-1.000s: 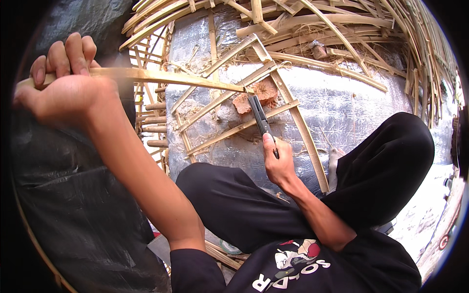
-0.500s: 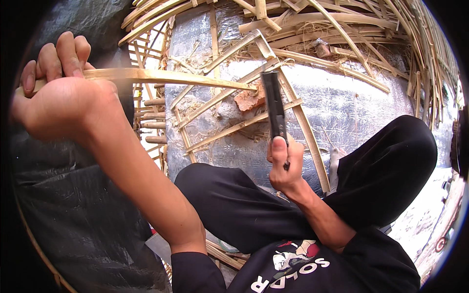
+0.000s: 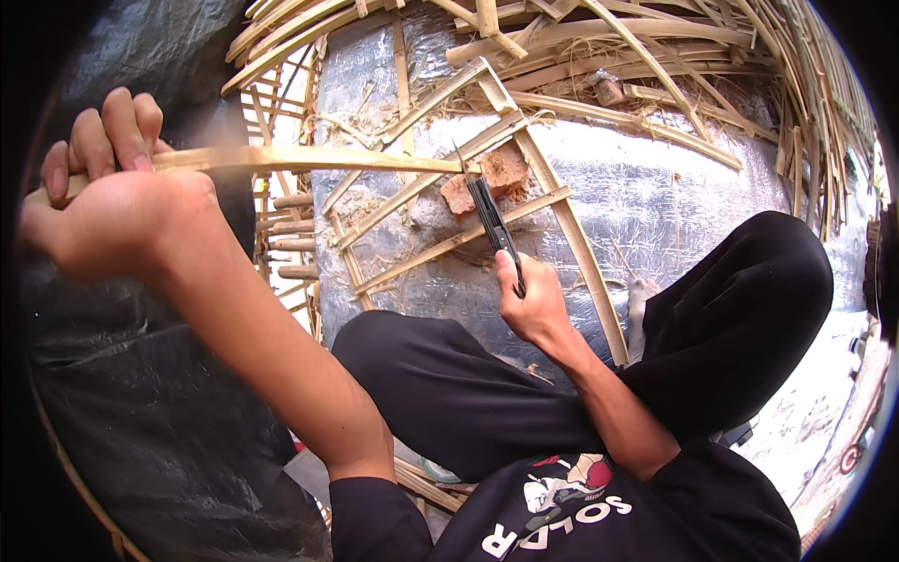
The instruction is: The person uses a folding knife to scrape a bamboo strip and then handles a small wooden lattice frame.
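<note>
Grip check first: your left hand (image 3: 108, 211) is closed around one end of a long bamboo strip (image 3: 309, 159), fingers curled over the top, holding it raised and roughly level. Your right hand (image 3: 534, 304) is wrapped tight on the dark handle of a knife (image 3: 489, 214), thumb laid along the grip, with the blade tip meeting the far end of the strip. Change noted: half a second ago the knife stood lifted, nearly upright and clear of the strip; now it is lowered and angled back against the strip's end, much as it sat a second ago. Judgement: one working stroke is repeating on that end, so shaving or splitting is under way, not finished. The strip's held portion looks blurred, so it is probably moving. Below the contact point lies a reddish brick piece (image 3: 487, 178) on silver sheeting (image 3: 674, 197), which is crossed by a loose bamboo lattice (image 3: 562, 225). Your black-trousered knees frame the work.
</note>
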Demonstrator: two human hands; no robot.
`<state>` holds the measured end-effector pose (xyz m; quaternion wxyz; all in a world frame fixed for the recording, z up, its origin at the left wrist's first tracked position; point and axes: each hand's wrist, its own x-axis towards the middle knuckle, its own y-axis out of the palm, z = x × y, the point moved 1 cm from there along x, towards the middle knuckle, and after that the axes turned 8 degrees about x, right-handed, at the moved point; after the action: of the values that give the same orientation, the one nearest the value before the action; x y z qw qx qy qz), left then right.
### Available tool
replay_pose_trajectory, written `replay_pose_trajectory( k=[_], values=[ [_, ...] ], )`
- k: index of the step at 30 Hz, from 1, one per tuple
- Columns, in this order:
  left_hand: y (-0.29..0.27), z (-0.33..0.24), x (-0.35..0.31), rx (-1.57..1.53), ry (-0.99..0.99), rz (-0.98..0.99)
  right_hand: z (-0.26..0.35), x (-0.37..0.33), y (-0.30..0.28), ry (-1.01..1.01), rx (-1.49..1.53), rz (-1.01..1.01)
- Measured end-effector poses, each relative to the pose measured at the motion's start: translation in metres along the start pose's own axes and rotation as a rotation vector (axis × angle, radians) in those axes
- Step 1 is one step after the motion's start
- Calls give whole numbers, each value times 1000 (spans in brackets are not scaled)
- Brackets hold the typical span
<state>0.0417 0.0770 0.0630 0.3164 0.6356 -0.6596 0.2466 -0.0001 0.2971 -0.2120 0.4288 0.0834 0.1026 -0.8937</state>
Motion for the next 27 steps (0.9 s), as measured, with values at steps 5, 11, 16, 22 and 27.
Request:
replay_pose_trajectory(
  k=[5, 11, 16, 22, 27],
  values=[
    [16, -6, -16, 18, -4, -75, 3, -2, -3, 47, 101, -16],
    [2, -7, -5, 87, 34, -16, 15, -13, 4, -107, 181, 28],
    [7, -9, -13, 124, 47, -4, -7, 5, 1, 58, -41, -28],
    [16, -12, -14, 168, 60, -102, -4, -9, 11, -115, 90, -35],
    [-16, 10, 10, 71, 29, 12, -13, -8, 8, 23, 111, 12]
  ],
)
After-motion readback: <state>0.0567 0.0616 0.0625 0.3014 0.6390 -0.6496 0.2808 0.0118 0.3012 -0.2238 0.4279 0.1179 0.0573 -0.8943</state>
